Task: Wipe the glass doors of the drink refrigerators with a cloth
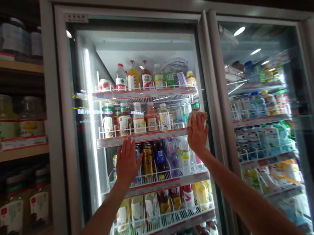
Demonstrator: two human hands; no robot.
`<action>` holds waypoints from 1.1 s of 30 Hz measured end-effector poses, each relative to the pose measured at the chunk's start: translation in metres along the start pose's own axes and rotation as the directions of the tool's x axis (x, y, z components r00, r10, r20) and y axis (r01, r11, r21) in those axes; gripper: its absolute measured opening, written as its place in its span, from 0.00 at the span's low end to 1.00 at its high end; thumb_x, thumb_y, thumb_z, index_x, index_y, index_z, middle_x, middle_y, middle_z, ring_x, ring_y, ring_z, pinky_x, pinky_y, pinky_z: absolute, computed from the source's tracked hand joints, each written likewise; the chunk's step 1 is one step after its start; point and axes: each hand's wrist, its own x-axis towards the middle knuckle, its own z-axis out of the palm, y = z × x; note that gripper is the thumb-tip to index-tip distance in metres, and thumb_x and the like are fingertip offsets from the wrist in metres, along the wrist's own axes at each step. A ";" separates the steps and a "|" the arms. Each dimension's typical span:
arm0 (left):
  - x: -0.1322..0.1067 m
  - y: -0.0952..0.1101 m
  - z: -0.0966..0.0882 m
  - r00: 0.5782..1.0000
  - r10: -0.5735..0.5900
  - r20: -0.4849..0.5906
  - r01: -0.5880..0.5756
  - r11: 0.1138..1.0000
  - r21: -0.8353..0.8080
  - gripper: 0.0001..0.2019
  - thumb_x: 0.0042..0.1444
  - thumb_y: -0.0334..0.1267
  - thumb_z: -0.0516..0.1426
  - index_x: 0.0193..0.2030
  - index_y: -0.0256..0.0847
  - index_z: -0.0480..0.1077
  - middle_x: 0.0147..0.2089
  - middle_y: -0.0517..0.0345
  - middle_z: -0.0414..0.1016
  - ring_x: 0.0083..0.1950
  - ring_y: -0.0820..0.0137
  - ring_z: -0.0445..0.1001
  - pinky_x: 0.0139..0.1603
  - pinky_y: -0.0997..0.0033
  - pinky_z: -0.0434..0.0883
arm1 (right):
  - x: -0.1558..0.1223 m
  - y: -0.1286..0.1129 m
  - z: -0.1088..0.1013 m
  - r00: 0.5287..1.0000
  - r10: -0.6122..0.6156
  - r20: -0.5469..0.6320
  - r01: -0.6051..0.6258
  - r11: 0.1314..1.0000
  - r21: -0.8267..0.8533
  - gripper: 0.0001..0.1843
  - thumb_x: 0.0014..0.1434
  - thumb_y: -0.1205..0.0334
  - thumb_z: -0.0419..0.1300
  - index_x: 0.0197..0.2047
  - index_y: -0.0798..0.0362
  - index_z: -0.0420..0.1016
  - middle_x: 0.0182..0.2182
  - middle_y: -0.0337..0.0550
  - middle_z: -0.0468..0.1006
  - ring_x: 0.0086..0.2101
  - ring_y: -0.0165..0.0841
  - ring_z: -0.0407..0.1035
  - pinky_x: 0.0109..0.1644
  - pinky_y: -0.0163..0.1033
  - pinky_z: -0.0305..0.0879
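In front of me is the closed glass door (141, 37) of a lit drinks fridge. My right hand (197, 134) presses a pale, crumpled cloth (201, 117) against the glass near the door's right side, level with the second shelf. Lower and to the left, my left hand (128, 163) is raised toward the glass with its fingers stretched out and nothing in it. Whether its palm touches the glass I cannot tell. Behind the door, bottles and cans stand on wire shelves, among them a gold can (148, 158) beside my left hand.
Right of this door, past the metal frame (225, 127), a second glass door (258, 40) covers more shelved drinks. At the left, wooden shelves (21, 154) hold jars (1, 118) and dark-capped bottles (12, 208). Ceiling lights reflect in the glass.
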 end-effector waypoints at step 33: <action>-0.060 0.074 0.006 0.993 -0.036 0.112 0.051 0.989 -0.136 0.36 0.60 0.44 0.50 0.69 0.38 0.34 0.69 0.46 0.48 0.71 0.64 0.41 0.69 0.56 0.42 | -0.111 0.049 -0.025 0.985 -0.143 0.094 0.146 0.989 -0.032 0.33 0.64 0.62 0.43 0.69 0.51 0.35 0.65 0.55 0.54 0.65 0.41 0.43 0.64 0.58 0.45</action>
